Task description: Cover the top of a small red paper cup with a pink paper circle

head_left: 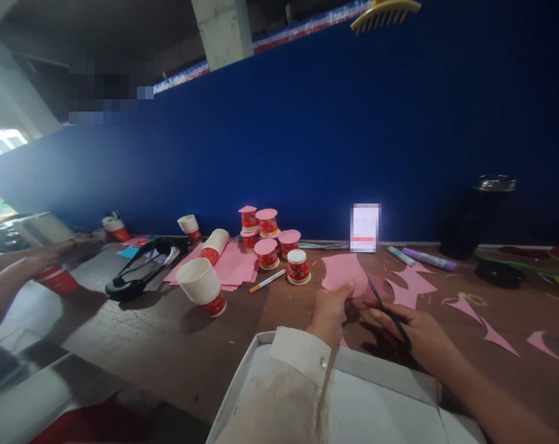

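The left hand [330, 314], in a white cuffed sleeve, has its grip pinched shut on the near edge of the pink paper [347, 271], thumb on top. This holds the sheet lifted off the surface [168, 345] and, it seems, taut for the blades. The right hand [421, 336] has its grip closed through the handles of the black scissors [390, 314]. The blades point away from the person and up into the sheet's right edge, just beside the left thumb. Both hands work above the far rim of a white box [381, 370] at the near edge, which likely catches trimmings.

Pink offcuts [411, 287] lie scattered to the right, near two marker pens [422, 258] and a dark flask [469, 222] by the blue wall [307, 135]. To the left stand capped red cups [268, 240], a stack of pink sheets [236, 266] with an orange pen [266, 281] beside it, and a tipped paper cup [200, 285]. These are apart from the cutting and do not crowd it. At the far left another person's hand [34, 262] rests on a red cup [57, 280], beside a black strapped device [140, 271].
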The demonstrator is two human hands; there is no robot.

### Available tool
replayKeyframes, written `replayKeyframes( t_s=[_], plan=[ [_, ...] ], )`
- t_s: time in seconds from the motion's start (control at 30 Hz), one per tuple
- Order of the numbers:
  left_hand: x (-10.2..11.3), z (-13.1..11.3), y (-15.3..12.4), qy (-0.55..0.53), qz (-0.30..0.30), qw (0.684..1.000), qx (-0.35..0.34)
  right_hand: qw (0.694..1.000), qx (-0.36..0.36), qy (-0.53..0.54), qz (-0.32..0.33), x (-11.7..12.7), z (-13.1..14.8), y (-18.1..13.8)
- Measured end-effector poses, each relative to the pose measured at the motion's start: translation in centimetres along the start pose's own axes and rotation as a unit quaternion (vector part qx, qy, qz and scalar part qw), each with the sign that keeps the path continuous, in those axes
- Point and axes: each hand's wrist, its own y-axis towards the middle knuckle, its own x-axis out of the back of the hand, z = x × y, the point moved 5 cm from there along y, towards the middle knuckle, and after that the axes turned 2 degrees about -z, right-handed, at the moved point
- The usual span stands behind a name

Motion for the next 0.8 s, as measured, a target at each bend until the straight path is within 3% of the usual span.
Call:
replayKeyframes(
  t_s=[0.23,0.4,0.57,0.67,0.8],
  plan=[
    [0.1,-0.1,0.2,-0.005,0.012,1.0,-0.001,0.998,0.003,-0.042,-0.039,0.2,0.6,-0.2],
    [0.3,0.2,1.1,0.001,0.08,0.997,-0.007,0.996,-0.027,-0.05,-0.075,0.8,0.6,-0.1],
    [0.3,0.3,1.4,-0.006,0.079,0.996,-0.028,0.991,-0.026,-0.023,-0.129,1.1,1.0,-0.3],
    [0.1,0.2,1.2,0.001,0.098,0.995,-0.031,0.993,-0.033,-0.016,-0.115,0.9,0.6,-0.2],
    [0.4,0.3,1.3,0.004,0.078,0.997,-0.028,0.996,-0.005,-0.01,-0.085,0.8,-0.1,0.2]
  ],
)
